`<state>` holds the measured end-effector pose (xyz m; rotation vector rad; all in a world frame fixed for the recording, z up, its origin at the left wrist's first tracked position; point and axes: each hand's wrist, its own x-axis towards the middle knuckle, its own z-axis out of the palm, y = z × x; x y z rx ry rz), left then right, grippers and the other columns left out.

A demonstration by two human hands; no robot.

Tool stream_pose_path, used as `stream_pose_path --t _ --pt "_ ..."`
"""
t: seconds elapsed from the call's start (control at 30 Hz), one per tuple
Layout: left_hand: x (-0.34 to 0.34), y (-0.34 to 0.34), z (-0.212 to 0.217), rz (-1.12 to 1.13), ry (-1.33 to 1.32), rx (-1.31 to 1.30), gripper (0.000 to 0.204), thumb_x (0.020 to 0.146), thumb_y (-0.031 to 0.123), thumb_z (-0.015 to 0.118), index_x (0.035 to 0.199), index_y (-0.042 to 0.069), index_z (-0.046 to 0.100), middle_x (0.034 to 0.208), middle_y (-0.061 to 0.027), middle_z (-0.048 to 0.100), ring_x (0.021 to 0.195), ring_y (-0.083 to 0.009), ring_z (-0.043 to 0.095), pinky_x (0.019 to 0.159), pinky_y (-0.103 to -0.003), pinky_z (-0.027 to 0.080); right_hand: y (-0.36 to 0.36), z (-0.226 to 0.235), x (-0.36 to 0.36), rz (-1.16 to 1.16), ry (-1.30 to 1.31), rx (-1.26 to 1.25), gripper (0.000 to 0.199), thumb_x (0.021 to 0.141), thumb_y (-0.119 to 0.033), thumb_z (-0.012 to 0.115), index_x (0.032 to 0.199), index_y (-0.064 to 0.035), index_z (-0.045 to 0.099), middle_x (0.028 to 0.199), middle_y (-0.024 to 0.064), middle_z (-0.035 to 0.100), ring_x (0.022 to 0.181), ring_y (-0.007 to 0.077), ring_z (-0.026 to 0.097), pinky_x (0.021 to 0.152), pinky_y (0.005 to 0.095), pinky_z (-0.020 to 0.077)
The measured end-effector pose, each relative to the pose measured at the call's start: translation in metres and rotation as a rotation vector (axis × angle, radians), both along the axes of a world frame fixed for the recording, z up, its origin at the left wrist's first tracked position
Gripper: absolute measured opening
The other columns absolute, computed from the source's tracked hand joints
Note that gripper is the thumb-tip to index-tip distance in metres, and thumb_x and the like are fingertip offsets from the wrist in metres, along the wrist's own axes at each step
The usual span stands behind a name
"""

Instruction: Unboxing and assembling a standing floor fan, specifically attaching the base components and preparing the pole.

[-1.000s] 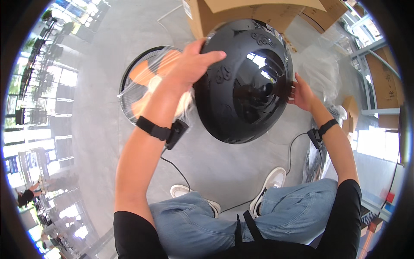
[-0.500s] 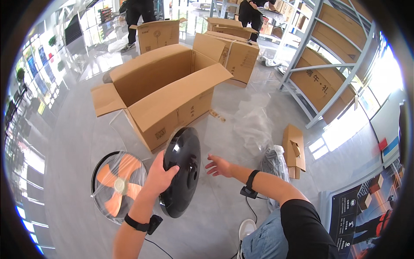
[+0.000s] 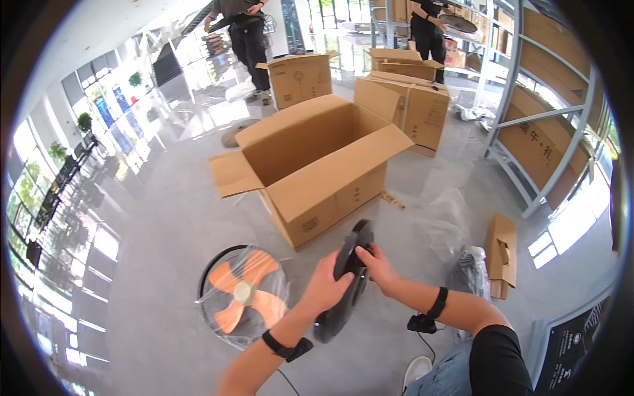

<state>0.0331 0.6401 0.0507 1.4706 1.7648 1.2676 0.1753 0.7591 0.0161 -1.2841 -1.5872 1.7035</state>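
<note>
In the head view, we hold the black disc up on a slant above the floor, nearly edge-on, just in front of the open cardboard box. Our left hand is clamped on its left side, as half a second ago; our right hand, then apart with fingers spread, now closes on its upper right edge. We see the box and the plastic-wrapped fan head with orange blades farther right in view than before, the fan head lying left of our left hand
</note>
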Motion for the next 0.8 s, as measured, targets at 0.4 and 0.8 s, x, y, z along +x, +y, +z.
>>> stream_pose_path --t 0.4,0.8 --pt "-0.002 -0.002 -0.01 -0.076 -0.047 -0.022 0.068 0.092 0.023 0.068 0.148 -0.002 0.039 0.14 -0.0189 0.047 0.128 -0.0311 0.048 0.107 -0.039 0.041 0.0 0.039 -0.025 0.173 0.163 -0.033 0.106 0.082 -0.04 0.081 0.15 0.0135 0.021 0.137 0.027 0.051 0.123 0.0302 0.056 0.1 0.0395 0.049" --pt "-0.022 0.003 -0.045 -0.015 -0.029 0.098 0.06 0.101 0.02 0.059 0.154 0.006 0.034 0.144 -0.0156 0.042 0.126 -0.0223 0.05 0.093 -0.035 0.05 0.003 0.052 -0.018 0.353 -0.201 0.595 0.068 0.083 -0.04 0.076 0.13 0.0043 0.056 0.117 0.0235 0.061 0.107 0.0359 0.063 0.089 0.0402 0.0532"
